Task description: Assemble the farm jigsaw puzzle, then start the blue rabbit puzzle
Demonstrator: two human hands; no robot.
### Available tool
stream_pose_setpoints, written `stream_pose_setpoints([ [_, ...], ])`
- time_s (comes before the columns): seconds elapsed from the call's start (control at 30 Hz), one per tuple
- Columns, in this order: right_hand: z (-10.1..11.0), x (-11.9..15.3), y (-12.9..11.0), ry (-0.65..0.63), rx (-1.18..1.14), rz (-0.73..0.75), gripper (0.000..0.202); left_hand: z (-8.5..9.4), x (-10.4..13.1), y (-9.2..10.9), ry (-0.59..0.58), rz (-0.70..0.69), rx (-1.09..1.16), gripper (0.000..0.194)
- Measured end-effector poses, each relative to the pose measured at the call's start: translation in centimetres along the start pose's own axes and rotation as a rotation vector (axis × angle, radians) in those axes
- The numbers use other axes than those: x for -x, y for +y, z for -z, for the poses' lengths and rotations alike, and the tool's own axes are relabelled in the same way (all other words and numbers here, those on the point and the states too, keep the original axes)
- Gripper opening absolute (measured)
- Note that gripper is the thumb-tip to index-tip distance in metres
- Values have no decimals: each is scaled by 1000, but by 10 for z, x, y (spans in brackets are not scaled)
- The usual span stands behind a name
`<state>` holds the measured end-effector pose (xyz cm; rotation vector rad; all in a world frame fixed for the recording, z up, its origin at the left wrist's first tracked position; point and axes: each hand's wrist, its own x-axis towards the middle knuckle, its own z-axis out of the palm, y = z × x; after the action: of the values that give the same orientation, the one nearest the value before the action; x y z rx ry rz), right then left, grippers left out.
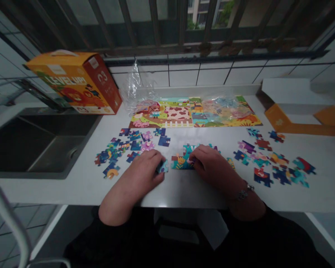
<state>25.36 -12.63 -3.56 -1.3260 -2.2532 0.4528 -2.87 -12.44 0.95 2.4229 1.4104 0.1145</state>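
My left hand [145,169] is closed around a light-blue puzzle piece [163,166], just left of a partly joined section of puzzle [178,162]. A narrow gap of counter separates that piece from the section. The joined section is teal with orange and yellow plant shapes and lies flat on the counter. My right hand [210,160], with a bracelet at its wrist, covers the section's right part. Its fingers are bent and pinched on a puzzle piece at the section, mostly hidden beneath them. Loose puzzle pieces [134,145] lie beyond my left hand.
More loose pieces [262,177] are spread at the right. Illustrated puzzle panels [178,113] and clear plastic wrapping [139,83] lie behind. An orange box [78,83] stands beside the sink [64,149] at left; an opened box [298,128] is at right.
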Motion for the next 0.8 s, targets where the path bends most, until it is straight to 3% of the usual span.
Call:
stream_pose_setpoints([
  [0.2,-3,1,3,0,-12,17,20,3,14,25,-113,13,-46,21],
  [0.4,-1,1,3,-18,8,24,19,7,18,52,-236,24,-153,22],
  [0.63,-2,2,2,-11,14,16,20,0,27,41,-131,23,-116,21],
  [0.8,-2,2,3,-9,3,17,21,8,33,26,-81,89,-80,42],
])
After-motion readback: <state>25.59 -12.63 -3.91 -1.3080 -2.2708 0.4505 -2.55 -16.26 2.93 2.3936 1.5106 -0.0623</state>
